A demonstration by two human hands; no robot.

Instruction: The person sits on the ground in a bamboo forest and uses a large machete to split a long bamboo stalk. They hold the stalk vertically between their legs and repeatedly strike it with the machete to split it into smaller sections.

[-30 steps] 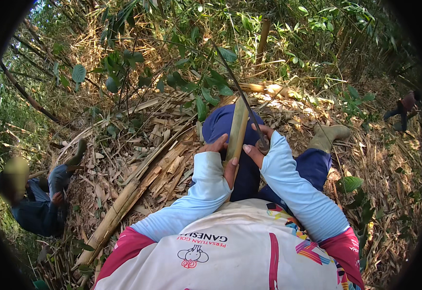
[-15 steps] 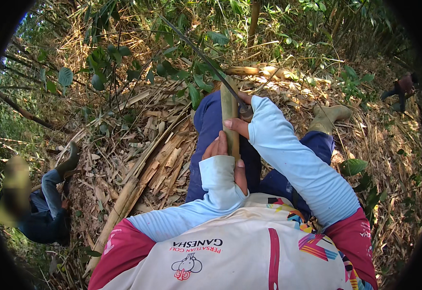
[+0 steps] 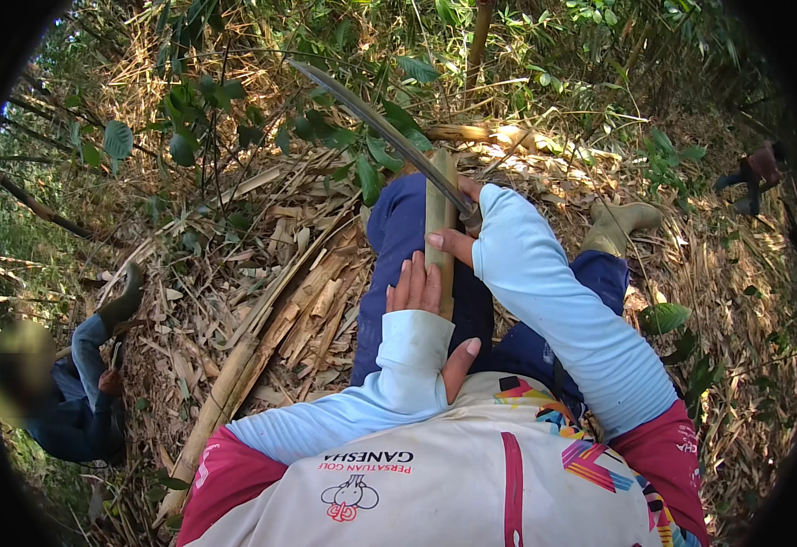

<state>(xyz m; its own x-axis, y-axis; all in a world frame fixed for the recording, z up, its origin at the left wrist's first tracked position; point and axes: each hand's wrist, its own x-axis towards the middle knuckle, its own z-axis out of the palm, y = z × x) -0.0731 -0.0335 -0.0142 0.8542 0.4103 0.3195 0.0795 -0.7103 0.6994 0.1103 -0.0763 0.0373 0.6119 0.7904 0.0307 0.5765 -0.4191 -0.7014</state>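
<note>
A long machete [image 3: 371,116] with a slightly curved blade points up and to the left. My right hand [image 3: 455,244] is closed around its handle, the thumb pressed on a pale split piece of bamboo [image 3: 440,205]. That piece lies lengthwise along my left thigh, and the blade crosses over its far part. On the near part rests my left hand [image 3: 415,287], fingers stretched flat along the bamboo's left side and the thumb held well apart, off the wood. Light blue sleeves cover both my wrists.
A long bamboo pole [image 3: 225,392] and split pieces [image 3: 312,314] lie left of my leg, among dry leaves. One person [image 3: 79,392] sits at the far left; part of another [image 3: 760,175] shows at far right. Leafy stems [image 3: 376,159] hang beyond my knee.
My left hand has loosened from the bamboo, its fingers now flat and its thumb moved away. The machete has turned, showing more of its blade's flat side. The person at left has raised a hand.
</note>
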